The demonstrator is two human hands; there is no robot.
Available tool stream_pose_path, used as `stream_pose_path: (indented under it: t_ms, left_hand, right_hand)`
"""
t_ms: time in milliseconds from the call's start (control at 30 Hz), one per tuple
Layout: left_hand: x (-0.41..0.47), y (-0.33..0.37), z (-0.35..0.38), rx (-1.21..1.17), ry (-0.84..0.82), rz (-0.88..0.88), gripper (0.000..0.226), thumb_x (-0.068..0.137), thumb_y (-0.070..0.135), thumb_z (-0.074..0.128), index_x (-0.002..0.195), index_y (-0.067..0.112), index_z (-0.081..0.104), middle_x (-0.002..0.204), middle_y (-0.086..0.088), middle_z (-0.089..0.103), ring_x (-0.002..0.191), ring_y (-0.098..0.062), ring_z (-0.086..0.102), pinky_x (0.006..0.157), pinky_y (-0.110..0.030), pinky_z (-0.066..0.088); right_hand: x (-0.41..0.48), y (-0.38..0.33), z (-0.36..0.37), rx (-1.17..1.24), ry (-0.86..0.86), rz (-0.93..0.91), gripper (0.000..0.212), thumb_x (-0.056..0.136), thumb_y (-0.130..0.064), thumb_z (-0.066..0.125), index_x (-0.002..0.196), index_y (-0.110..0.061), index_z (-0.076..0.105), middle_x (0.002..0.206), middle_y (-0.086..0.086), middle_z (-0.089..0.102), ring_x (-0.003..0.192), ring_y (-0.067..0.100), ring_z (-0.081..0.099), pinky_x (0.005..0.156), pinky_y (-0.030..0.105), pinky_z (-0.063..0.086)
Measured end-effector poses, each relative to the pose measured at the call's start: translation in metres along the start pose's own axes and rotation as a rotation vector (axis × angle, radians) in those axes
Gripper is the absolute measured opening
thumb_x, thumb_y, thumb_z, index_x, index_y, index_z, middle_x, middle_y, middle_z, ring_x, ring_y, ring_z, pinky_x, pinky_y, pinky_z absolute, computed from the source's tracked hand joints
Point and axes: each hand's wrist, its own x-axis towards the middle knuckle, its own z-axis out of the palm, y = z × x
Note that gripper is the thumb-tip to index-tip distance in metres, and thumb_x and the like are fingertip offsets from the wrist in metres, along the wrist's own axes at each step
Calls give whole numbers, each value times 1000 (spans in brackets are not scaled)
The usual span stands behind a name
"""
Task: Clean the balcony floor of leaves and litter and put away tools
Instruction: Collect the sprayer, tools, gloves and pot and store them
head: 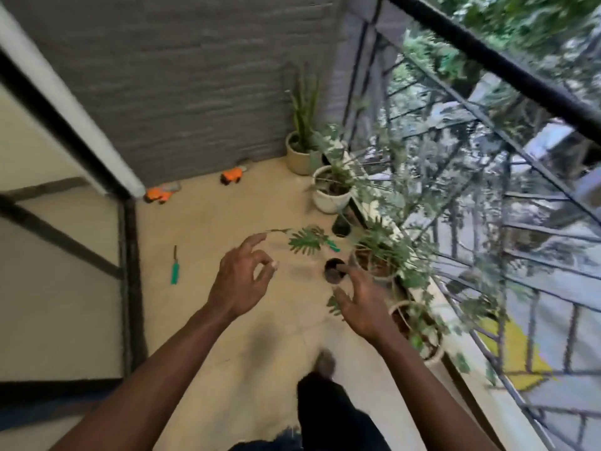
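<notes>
My left hand (240, 276) hovers over the beige balcony floor (208, 229) with fingers spread and nothing in it. My right hand (361, 304) reaches forward, open, just short of a small dark pot (333, 270) lying on the floor. A large green leaf (307, 239) on a long stem lies beyond both hands. Under my right hand's fingers another small leaf (334, 304) shows. A green-handled tool (175, 266) lies on the floor to the left, apart from my hands.
Two orange toy trucks (158, 194) (232, 176) sit near the grey back wall. Potted plants (330, 190) line the right edge beside the black railing (487, 60). A black-framed door (128, 255) stands on the left. My foot (325, 361) is below.
</notes>
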Motion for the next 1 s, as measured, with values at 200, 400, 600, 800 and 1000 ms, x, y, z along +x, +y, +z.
stream_pose_path:
  t_ms: [200,400,600,800,1000]
  left_hand:
    - [48,-56,-19,43,59,-146,62,92,67,38,133,29,65,161,2,42,144,-20,44,119,-46,33]
    - [88,-106,-37,26,156,-353,69,93,67,39,145,25,56,160,-2,45,150,-20,38,121,-37,30]
    - [104,-170,-62,106,215,-500,67,95,67,39,147,26,51,161,-2,43,152,-24,36,120,-53,35]
    - [121,-270,-92,126,216,-629,56,97,54,50,144,24,54,157,-2,51,148,-27,44,117,-54,40]
    - [158,-392,-125,82,316,-796,39,98,39,63,131,19,66,132,-3,68,120,-26,64,104,-41,51]
  right_hand:
    - [108,-34,28,-19,-111,-80,54,102,-27,61,150,-12,45,145,12,52,130,31,51,104,35,40]
    - [206,-75,47,-77,-228,-167,72,95,-42,57,157,-12,34,147,15,54,131,35,53,108,46,46]
    - [285,-114,93,-201,-343,-285,80,90,-56,47,155,-12,37,148,13,51,132,35,52,106,49,48]
    - [373,-167,174,-299,-491,-357,77,94,-45,63,158,-13,35,142,15,55,123,37,58,102,49,49]
    - [452,-221,263,-384,-602,-281,76,97,-49,60,160,-17,31,153,9,45,135,31,50,107,42,45]
